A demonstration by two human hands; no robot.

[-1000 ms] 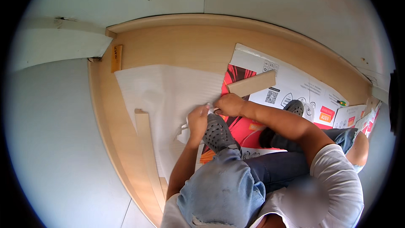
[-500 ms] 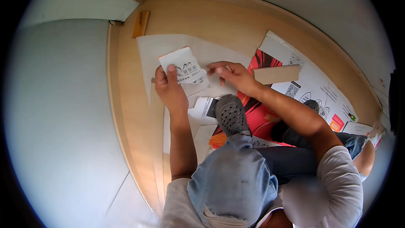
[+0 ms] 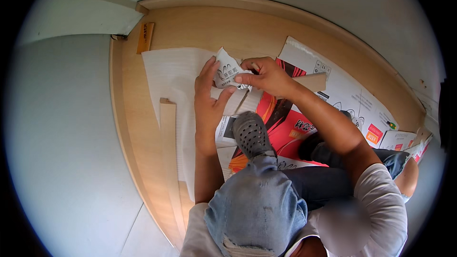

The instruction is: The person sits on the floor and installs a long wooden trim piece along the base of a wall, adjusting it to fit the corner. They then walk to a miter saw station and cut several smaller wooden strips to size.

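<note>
Sitting on the floor with one denim-clad knee drawn up, the person holds a small crumpled white paper packet with black printing (image 3: 227, 70) between both hands, above a large white sheet (image 3: 166, 74) spread over a light wooden panel (image 3: 131, 114). The left hand (image 3: 208, 97) rises from below, its fingers stretched upward along the packet's left side and its thumb pressing against the lower edge, so it grasps the packet loosely from that side. The right hand (image 3: 266, 76) comes in from the right, its fingers curled and pinching the packet's right edge between thumb and forefinger. The packet is lifted clear of the sheet and looks bent and creased. Just below the hands lie two pale wooden slats (image 3: 240, 101), partly hidden behind the left thumb. A grey perforated clog (image 3: 251, 135) on the person's foot rests just beneath them, on a flattened cardboard box printed in red, black and white (image 3: 342, 90) that stretches away to the right. A long narrow wooden strip (image 3: 167, 133) lies on the sheet to the left of the left forearm, well apart from the hands. A small orange-brown wooden block (image 3: 145, 38) sits near the panel's upper left corner, beside the pale wall.
</note>
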